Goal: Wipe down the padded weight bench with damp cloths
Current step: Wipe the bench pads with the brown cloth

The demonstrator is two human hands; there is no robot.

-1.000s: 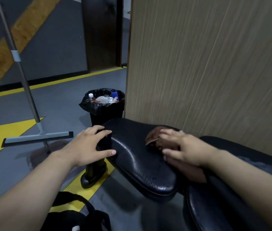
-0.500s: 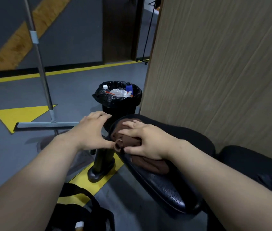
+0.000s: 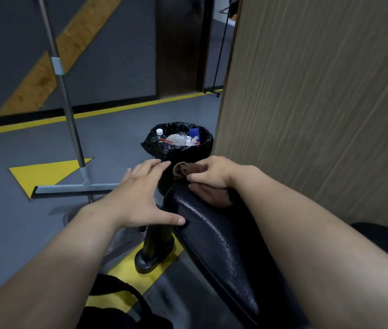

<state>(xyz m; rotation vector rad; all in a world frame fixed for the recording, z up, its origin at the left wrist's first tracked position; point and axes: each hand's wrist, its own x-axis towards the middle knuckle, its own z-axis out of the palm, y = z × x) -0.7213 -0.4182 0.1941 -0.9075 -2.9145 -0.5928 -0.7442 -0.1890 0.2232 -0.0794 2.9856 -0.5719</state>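
Observation:
The black padded bench [image 3: 214, 236] runs from the lower right up toward the middle of the view, its far end near a bin. A brown cloth [image 3: 212, 194] lies over that far end. My right hand [image 3: 212, 173] presses on the cloth and pinches its bunched tip with the fingers. My left hand [image 3: 144, 198] is spread flat, fingers apart, at the pad's left edge, with the thumb touching the pad's side. It holds nothing.
A bin lined with a black bag [image 3: 178, 142] full of rubbish stands just beyond the bench end. A floor squeegee [image 3: 69, 186] stands to the left. A wood-grain panel [image 3: 318, 103] rises close on the right. A black bag [image 3: 117, 312] lies at the bottom.
My right hand has slid the brown cloth along the pad to its far end. My left hand has shifted along the pad's left edge and spread out.

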